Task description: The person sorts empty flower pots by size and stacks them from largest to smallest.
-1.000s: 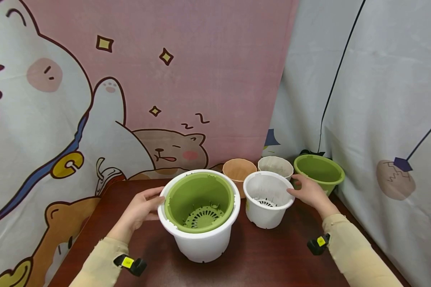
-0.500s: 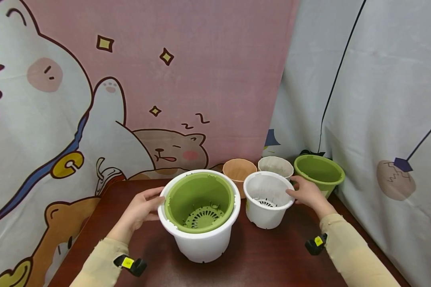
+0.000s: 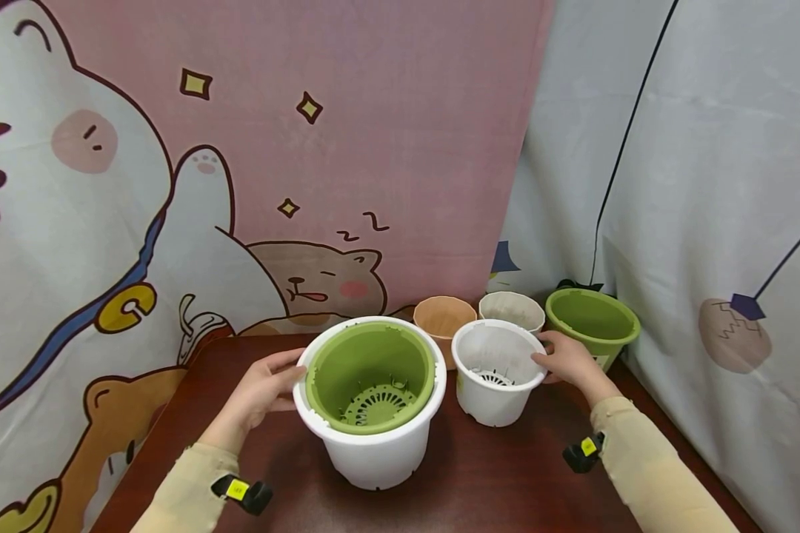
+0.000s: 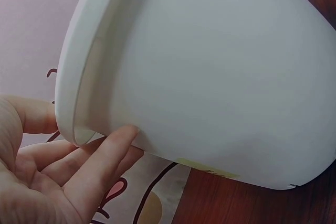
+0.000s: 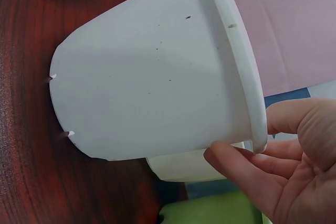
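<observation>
Head view: a large white plastic plant pot (image 3: 380, 459) stands upright on the dark red-brown table (image 3: 493, 481), its axis close to vertical and its mouth facing up. Nested inside it is a green plant pot (image 3: 373, 370), also mouth up, with slots radiating across its floor. The left hand (image 3: 263, 385) grips the large pot's rim at its left side, fingers curled around the edge. Just to the right, a smaller white plant pot (image 3: 496, 403) stands upright and mouth up; the right hand (image 3: 571, 361) pinches its rim at the right side. In the wrist views both white pots appear lying over, rims toward the holding hands.

Behind the smaller pot are an orange pot (image 3: 444, 317) and a cream pot (image 3: 512, 309), with a second green pot (image 3: 593, 318) beside them at the right, all mouths up.

A yellow-green label (image 4: 210, 168) on the large pot is seen nearly edge-on, its print unreadable. A pale label (image 3: 600, 360) on the second green pot is partly covered by the right hand. Yellow tags (image 3: 237, 488) on the black wrist devices (image 3: 258, 498) carry marks too small to read. The nested pot's outer wall is hidden, the orange and cream pots are partly blocked, and both sleeves (image 3: 187, 488) are cut off below.
</observation>
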The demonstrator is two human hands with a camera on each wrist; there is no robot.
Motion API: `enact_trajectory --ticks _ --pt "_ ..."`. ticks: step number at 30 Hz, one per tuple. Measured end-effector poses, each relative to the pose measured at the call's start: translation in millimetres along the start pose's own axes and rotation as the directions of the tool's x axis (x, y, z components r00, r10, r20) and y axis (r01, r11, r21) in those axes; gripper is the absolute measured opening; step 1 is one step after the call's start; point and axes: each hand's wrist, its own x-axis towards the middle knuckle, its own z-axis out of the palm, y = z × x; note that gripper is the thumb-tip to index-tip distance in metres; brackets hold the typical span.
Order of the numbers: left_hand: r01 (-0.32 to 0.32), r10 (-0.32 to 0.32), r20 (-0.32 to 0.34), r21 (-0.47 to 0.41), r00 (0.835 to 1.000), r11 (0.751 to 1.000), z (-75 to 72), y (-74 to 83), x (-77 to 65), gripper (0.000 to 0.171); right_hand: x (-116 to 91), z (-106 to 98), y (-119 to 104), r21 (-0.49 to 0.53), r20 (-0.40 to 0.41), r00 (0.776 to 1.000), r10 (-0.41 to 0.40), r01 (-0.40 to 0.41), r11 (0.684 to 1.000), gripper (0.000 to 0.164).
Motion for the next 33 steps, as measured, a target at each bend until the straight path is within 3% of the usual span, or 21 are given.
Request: enact_trajectory --ticks 22,33 --pt "-0.015 0.015 0.015 -0.008 1.000 1.000 -1.1 -2.1 -0.4 0.053 -6 4 0 0.132 -0.009 1.000 -0.011 0.012 0.991 0.049" --pt "-0.006 0.006 0.008 -0.005 1.000 1.000 -0.6 -1.1 -0.1 0.053 -15 -8 -8 0.225 0.024 0.999 -0.049 0.042 0.974 0.052"
